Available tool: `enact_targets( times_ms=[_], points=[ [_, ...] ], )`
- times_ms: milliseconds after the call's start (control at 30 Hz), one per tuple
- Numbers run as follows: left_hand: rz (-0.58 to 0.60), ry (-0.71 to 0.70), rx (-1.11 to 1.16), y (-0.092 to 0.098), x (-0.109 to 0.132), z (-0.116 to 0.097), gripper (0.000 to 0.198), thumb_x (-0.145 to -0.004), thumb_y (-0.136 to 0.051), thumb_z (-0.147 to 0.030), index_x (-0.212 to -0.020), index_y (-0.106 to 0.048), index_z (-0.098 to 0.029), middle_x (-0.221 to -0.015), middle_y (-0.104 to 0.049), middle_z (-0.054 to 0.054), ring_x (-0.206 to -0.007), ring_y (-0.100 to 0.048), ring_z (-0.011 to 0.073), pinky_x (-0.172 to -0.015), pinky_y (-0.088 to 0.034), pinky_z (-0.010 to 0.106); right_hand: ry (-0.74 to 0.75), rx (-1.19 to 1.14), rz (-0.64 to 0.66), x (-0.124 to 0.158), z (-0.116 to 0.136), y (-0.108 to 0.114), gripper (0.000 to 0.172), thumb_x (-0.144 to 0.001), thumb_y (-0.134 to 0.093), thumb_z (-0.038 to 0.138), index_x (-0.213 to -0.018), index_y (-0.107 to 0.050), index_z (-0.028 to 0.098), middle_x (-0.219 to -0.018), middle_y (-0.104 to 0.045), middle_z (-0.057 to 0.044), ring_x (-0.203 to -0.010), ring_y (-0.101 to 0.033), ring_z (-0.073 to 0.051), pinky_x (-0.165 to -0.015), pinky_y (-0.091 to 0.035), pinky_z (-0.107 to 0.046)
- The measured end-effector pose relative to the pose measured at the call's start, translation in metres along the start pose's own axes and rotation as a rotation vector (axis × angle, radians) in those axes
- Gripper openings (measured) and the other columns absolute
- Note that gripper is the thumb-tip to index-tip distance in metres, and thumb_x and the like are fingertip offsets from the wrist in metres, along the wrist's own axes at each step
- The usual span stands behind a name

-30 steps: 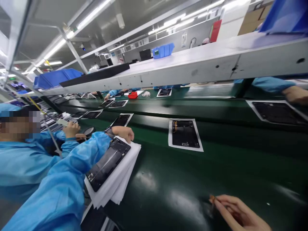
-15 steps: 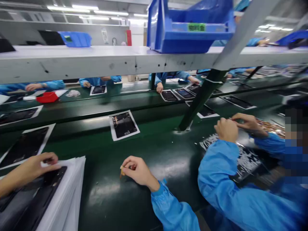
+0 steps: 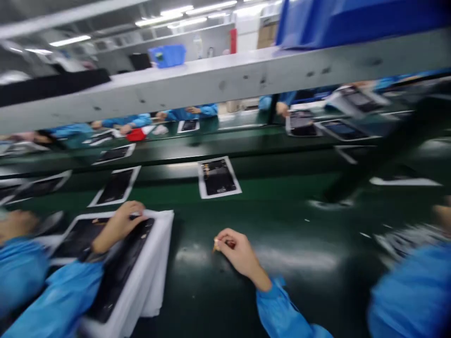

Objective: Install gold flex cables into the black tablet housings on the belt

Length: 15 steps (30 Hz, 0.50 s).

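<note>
My right hand (image 3: 239,251) is over the green bench, thumb and fingertips pinched on a small gold-coloured flex strip (image 3: 216,245). Reddish bits show inside the curled fingers, too small to name. My left hand (image 3: 121,226) lies over the upper end of a black tablet-like panel (image 3: 112,280), fingers bent toward the thumb; what they pinch, if anything, is hidden. That panel rests on a stack of white sheets (image 3: 155,277). Beyond my hands, another black panel with gold parts (image 3: 219,178) lies on a white sheet.
A white shelf (image 3: 197,87) crosses above the bench, carrying a blue bin (image 3: 352,23). A dark slanted post (image 3: 380,150) stands at right. A co-worker's hand (image 3: 17,224) is at far left, a blue sleeve (image 3: 412,286) at right. Several panels line the far side.
The view has swung left, so the bench things appear further right. My left forearm and sleeve now show more fully. My right hand keeps its pinch on the gold strip.
</note>
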<state>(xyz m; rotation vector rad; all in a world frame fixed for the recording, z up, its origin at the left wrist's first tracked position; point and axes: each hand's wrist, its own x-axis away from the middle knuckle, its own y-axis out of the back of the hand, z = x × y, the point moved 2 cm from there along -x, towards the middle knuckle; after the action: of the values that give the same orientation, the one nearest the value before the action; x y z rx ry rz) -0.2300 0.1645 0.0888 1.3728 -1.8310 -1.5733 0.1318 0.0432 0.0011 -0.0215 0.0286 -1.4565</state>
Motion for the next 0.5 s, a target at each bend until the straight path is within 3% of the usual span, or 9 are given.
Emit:
enact_targets(
  times_ms=[167, 333, 500],
  points=[
    [0.085, 0.005, -0.209, -0.004, 0.000, -0.009, 0.018, -0.090, -0.061, -0.030, -0.078, -0.058, -0.017, -0.097, -0.062, 0.008, -0.096, -0.053, 0.0222, -0.089, -0.041, 0.038, 0.037, 0.125, 0.002, 0.000, -0.008, 0.007, 0.024, -0.086, -0.064, 0.043, -0.089, -0.065, 0.020, -0.078, -0.069, -0.004, -0.069, -0.064, -0.016, -0.062, -0.046, -0.024],
    [0.134, 0.043, -0.264, -0.004, 0.004, -0.009, 0.014, -0.094, -0.055, -0.029, -0.087, -0.058, -0.017, -0.088, -0.060, 0.005, -0.084, -0.053, 0.0190, -0.081, -0.042, 0.033, 0.044, 0.153, 0.027, -0.001, -0.012, 0.008, 0.028, -0.085, -0.064, 0.048, -0.089, -0.066, 0.021, -0.079, -0.070, -0.005, -0.072, -0.066, -0.018, -0.062, -0.048, -0.024],
    [0.211, -0.049, -0.188, 0.004, -0.002, -0.012, 0.024, -0.096, -0.044, -0.031, -0.083, -0.060, -0.018, -0.086, -0.063, 0.007, -0.086, -0.055, 0.0216, -0.082, -0.043, 0.034, 0.045, 0.156, 0.000, 0.000, -0.006, 0.000, 0.023, -0.087, -0.062, 0.042, -0.090, -0.066, 0.020, -0.081, -0.070, -0.005, -0.072, -0.066, -0.017, -0.064, -0.047, -0.025]
  ],
)
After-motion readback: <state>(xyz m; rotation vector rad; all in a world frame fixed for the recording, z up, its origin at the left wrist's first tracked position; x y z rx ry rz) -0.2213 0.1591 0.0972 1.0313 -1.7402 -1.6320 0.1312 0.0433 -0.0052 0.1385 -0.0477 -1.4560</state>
